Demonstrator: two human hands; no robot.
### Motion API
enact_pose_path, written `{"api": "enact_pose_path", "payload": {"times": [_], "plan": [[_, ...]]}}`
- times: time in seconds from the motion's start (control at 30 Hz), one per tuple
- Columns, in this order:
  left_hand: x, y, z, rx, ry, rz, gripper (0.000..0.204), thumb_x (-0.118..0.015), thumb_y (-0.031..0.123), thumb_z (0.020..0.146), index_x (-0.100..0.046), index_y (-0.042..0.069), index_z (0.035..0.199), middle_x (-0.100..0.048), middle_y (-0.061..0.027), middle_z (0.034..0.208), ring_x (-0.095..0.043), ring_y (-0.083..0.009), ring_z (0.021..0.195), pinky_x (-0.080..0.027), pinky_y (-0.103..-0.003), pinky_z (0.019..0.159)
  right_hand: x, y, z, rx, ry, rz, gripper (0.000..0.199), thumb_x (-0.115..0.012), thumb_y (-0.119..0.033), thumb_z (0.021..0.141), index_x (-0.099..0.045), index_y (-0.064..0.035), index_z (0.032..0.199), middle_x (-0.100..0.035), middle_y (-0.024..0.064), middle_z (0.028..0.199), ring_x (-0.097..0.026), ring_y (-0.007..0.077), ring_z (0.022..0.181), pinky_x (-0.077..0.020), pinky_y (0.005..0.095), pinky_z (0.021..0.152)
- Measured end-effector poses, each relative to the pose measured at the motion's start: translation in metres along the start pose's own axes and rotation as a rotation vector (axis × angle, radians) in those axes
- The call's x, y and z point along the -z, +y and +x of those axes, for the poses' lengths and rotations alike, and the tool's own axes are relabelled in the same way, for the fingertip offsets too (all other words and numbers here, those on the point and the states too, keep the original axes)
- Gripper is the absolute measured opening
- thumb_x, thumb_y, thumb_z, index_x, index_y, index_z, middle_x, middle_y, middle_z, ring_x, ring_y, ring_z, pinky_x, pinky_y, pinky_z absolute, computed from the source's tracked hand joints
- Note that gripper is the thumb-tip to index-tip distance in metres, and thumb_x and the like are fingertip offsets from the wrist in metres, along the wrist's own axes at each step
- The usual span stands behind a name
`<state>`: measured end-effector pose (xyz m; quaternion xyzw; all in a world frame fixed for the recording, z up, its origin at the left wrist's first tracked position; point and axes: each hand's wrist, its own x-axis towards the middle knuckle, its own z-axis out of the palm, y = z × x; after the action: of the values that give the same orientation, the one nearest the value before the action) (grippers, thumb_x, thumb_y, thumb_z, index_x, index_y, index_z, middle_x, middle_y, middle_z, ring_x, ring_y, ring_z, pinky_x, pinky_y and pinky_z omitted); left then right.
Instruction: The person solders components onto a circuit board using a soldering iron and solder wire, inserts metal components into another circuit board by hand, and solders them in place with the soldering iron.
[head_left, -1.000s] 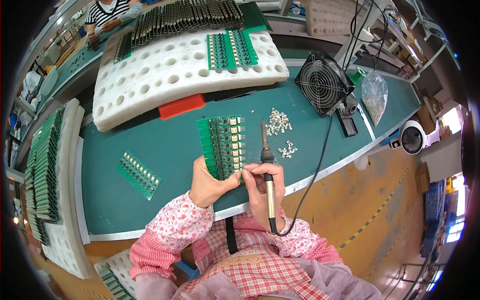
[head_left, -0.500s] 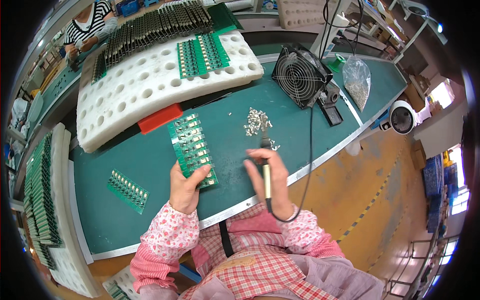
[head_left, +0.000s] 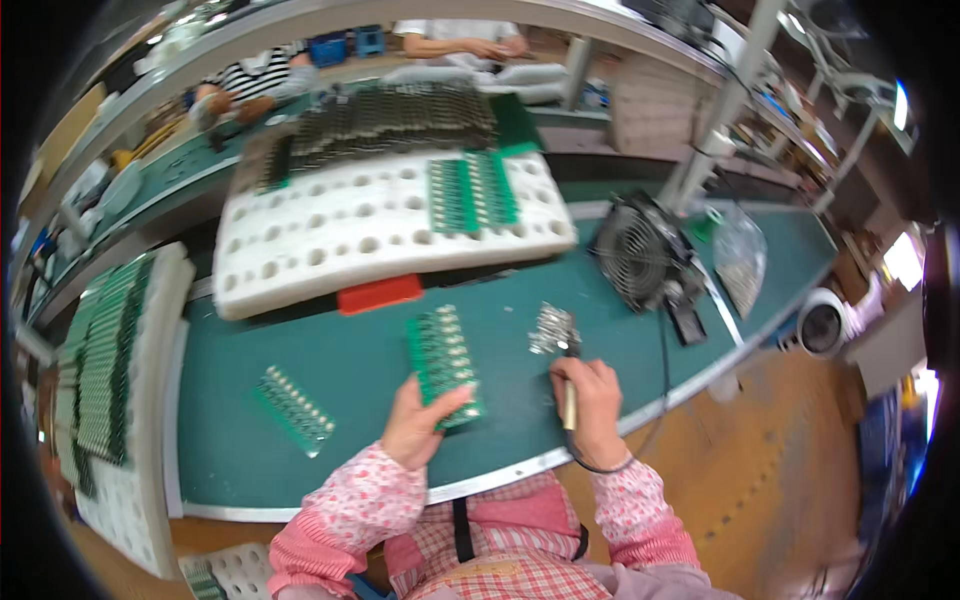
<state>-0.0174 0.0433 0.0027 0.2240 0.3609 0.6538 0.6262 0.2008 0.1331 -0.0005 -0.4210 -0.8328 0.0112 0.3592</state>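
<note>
A green circuit board panel is held at its near end by the left hand, with the thumb laid over its lower corner and the fingers curled beneath it. The panel is a long rectangle; its long axis runs from the near right, at the hand, away and slightly to the left, so that the free end points toward the white foam tray at the back of the bench. Its face is turned up and is seen to carry two rows of small pale components along its length. It lies low over the green bench surface, in front of the person and just left of the right hand; whether its far end rests on the bench cannot be told.

A soldering iron is gripped in the right hand, the fingers closed round its pale handle. The iron is held nearly upright in the view, its tip directed away toward a small heap of silvery metal parts just beyond it, and its dark cord is seen looping below the wrist. A second green panel lies flat on the bench to the left, well apart from both hands. An orange block lies against the tray, and a small black fan stands to the right.
</note>
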Motion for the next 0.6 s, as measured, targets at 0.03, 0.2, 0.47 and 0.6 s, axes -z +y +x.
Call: {"api": "enact_pose_path", "payload": {"times": [0.03, 0.2, 0.47, 0.6], "plan": [[-0.001, -0.003, 0.001, -0.002, -0.033, 0.002, 0.04, -0.068, 0.001, 0.086, -0.052, 0.003, 0.123, -0.063, -0.0057, 0.109, -0.063, -0.0141, 0.095, -0.053, -0.03, 0.082, 0.001, 0.001, -0.002, -0.025, 0.036, 0.027, 0.019, -0.069, -0.005, 0.072, -0.063, -0.0142, 0.088, -0.06, 0.003, 0.075, -0.057, 0.0239, 0.074, -0.0431, 0.0357, 0.067], [-0.012, 0.0, 0.004, 0.071, -0.101, -0.011, 0.043, -0.071, 0.003, 0.086, -0.051, 0.003, 0.124, -0.062, -0.0045, 0.113, -0.06, -0.0121, 0.1, -0.05, -0.029, 0.086, 0.01, -0.003, -0.002, -0.039, 0.098, 0.102, 0.024, -0.071, 0.006, 0.072, -0.062, -0.0078, 0.09, -0.062, 0.007, 0.078, -0.059, 0.0265, 0.071, -0.0459, 0.0357, 0.066], [-0.006, -0.001, 0.007, 0.042, -0.139, -0.023, 0.049, -0.069, 0.001, 0.087, -0.046, 0.005, 0.13, -0.06, -0.0043, 0.116, -0.06, -0.0129, 0.103, -0.051, -0.03, 0.089, 0.005, -0.022, 0.0, 0.084, -0.036, 0.062, 0.024, -0.067, 0.006, 0.073, -0.061, -0.0085, 0.091, -0.059, 0.0071, 0.077, -0.057, 0.025, 0.073, -0.043, 0.0359, 0.067], [-0.006, -0.005, 0.012, 0.019, -0.092, 0.005, 0.05, -0.068, 0.0, 0.087, -0.045, 0.006, 0.131, -0.06, -0.0054, 0.117, -0.061, -0.015, 0.103, -0.053, -0.033, 0.088, 0.012, -0.021, -0.002, 0.043, -0.142, 0.032, 0.021, -0.065, 0.004, 0.077, -0.06, -0.0085, 0.093, -0.057, 0.0083, 0.076, -0.058, 0.0271, 0.073, -0.0443, 0.0382, 0.065]]}}
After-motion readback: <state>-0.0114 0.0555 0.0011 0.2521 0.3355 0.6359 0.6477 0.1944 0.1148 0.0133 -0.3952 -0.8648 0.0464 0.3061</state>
